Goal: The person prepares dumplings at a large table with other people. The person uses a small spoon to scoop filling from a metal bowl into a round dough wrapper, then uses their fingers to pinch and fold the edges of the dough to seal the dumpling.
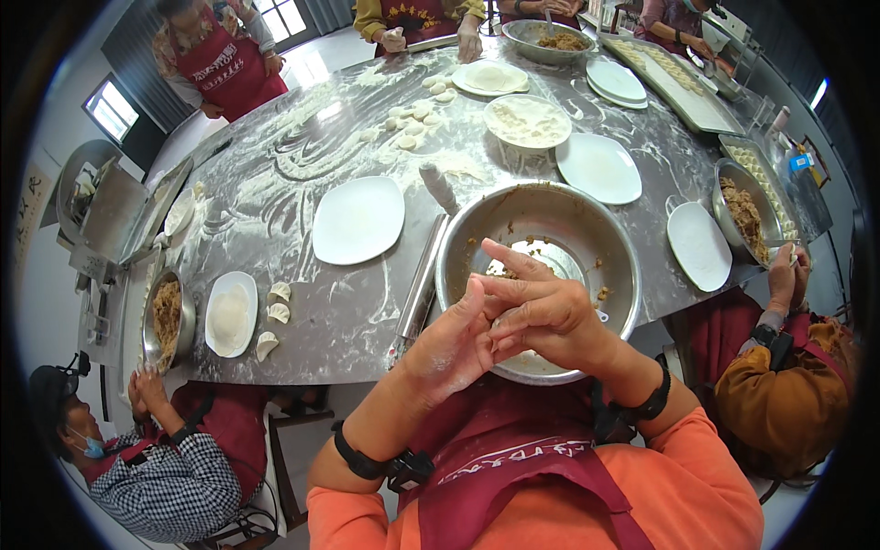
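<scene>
My left hand (446,353) and my right hand (555,316) meet over the near rim of a large metal bowl (466,243). The left palm, dusted with flour, faces up with its thumb raised. Across the left fingers lies the right hand, its index finger stretched out and its other fingers bent against them. No object shows between the two hands, though the left fingertips are partly covered. Scraps of brown filling cling inside the bowl. A metal rolling pin (424,280) lies against its left side, and a wrapped grey handle (438,188) stands up by the far-left rim.
Left of the bowl are a white plate (358,220), folded dumplings (278,313) and a plate with wrappers (231,316). Beyond lie a flour plate (527,122) and dough pieces (417,117). Co-workers sit close at left and right, with filling bowls (168,321) (744,209).
</scene>
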`<action>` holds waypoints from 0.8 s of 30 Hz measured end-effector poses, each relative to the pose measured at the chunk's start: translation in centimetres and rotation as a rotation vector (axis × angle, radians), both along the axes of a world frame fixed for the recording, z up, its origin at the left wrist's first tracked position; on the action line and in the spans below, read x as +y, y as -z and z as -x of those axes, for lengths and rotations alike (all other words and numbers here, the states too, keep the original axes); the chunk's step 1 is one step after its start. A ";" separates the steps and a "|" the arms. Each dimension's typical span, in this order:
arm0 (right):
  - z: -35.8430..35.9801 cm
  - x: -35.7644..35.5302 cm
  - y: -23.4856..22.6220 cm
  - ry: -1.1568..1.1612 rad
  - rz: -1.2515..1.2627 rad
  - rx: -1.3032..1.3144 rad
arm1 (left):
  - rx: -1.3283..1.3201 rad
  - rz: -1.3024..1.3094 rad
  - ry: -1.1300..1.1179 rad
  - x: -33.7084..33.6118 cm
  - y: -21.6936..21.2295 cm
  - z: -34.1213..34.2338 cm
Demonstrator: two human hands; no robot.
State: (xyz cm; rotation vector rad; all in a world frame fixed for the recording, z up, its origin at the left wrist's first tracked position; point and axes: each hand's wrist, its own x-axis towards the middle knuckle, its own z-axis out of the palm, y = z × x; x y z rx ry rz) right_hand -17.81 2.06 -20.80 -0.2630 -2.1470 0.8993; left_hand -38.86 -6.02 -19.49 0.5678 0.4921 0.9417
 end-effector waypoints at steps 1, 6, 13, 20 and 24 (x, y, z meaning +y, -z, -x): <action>-0.1 0.0 -0.1 0.022 -0.078 -0.021 | 0.011 -0.001 -0.021 -0.1 -0.4 -0.4; 0.3 -0.8 -1.3 0.111 0.025 0.069 | -0.022 0.006 -0.092 -0.4 -0.9 -0.6; 0.6 -1.0 -1.1 0.033 0.193 0.199 | -0.028 0.015 -0.213 -1.2 -1.6 -1.4; 0.4 -2.5 -1.7 0.220 0.230 0.188 | -0.257 0.008 -0.225 -0.3 0.0 -2.4; 0.6 -2.8 -2.4 0.192 0.234 0.229 | -0.314 0.000 -0.222 -0.3 0.6 -2.3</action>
